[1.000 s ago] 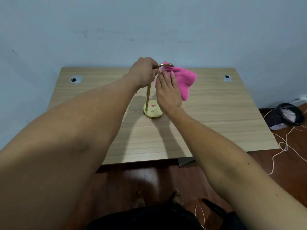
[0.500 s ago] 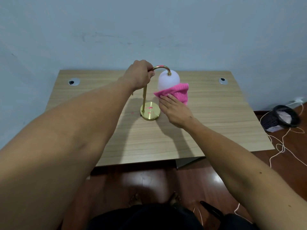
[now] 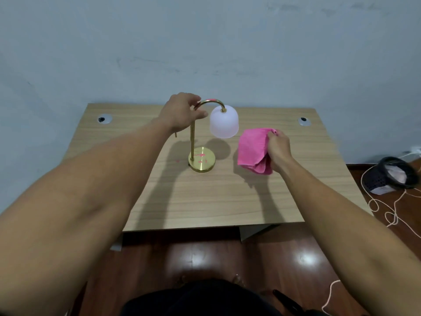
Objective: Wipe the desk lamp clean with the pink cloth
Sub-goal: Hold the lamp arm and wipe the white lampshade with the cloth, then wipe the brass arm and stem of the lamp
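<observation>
A desk lamp stands upright near the middle of the wooden desk (image 3: 205,201): a round gold base (image 3: 201,159) with pink marks, a thin gold stem curving over at the top, and a white frosted shade (image 3: 224,121) hanging from the curve. My left hand (image 3: 182,111) grips the top of the stem where it bends. My right hand (image 3: 278,149) holds the bunched pink cloth (image 3: 254,150) to the right of the lamp, apart from the shade, low over the desk.
Two round cable grommets sit at the desk's back corners, one on the left (image 3: 104,119) and one on the right (image 3: 303,121). A black basket (image 3: 390,177) and a loose white cord (image 3: 387,213) lie on the dark wood floor to the right. A blue wall backs the desk.
My right hand has drawn the pink cloth off the lamp shade, down and to the right. The shade is now uncovered. My left hand keeps its grip on the stem.
</observation>
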`<control>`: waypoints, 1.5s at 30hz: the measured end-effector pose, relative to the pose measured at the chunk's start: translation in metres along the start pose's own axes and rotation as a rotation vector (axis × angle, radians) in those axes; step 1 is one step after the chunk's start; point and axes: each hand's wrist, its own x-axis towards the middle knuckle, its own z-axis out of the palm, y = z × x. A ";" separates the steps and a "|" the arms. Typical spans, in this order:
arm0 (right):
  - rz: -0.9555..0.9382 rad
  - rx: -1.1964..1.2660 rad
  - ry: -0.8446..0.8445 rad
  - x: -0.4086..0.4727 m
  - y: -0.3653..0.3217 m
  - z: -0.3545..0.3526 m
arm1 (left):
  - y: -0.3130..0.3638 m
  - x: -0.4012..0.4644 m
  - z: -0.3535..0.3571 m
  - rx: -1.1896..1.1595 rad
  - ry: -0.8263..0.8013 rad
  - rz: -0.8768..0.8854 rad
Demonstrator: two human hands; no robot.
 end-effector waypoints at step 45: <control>-1.068 -0.682 0.014 -0.052 -0.035 0.137 | -0.087 -0.018 0.022 -0.208 0.135 -0.230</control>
